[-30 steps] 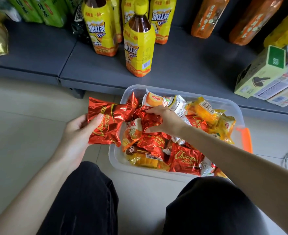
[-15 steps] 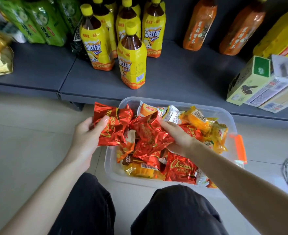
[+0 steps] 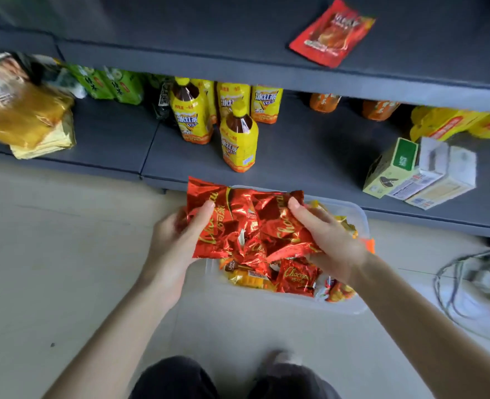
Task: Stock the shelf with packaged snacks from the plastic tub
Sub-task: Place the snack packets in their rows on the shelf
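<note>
Restock under way: a bunch of red foil packs [image 3: 246, 223] is held just above the left end of the tub [image 3: 359, 217], which sits on the floor [image 3: 65, 254] just beside the front edge of the bottom shelf [image 3: 310, 162]. L hand [image 3: 177, 243] pinches the left pack, thumb pressed across its front, other fingers hidden behind the foil. R hand [image 3: 331, 240] grips the right side, thumb on top, fingers curled under.

The two-handed hold is prob. because there are several loose, slippery wrappers, and one hand alone could drop some. More packs, red & yellow, lie in the tub below, so plenty is left to shelve. The tub is likely parked close to the shelving to keep each transfer short.

The bottom shelf carries bottles [image 3: 238, 142] mid-shelf, w/ cartons [image 3: 419, 171] toward its right end. The upper shelf [image 3: 209, 33] holds one red pouch [image 3: 331, 33] near its front edge, a likely home for the bunch.
</note>
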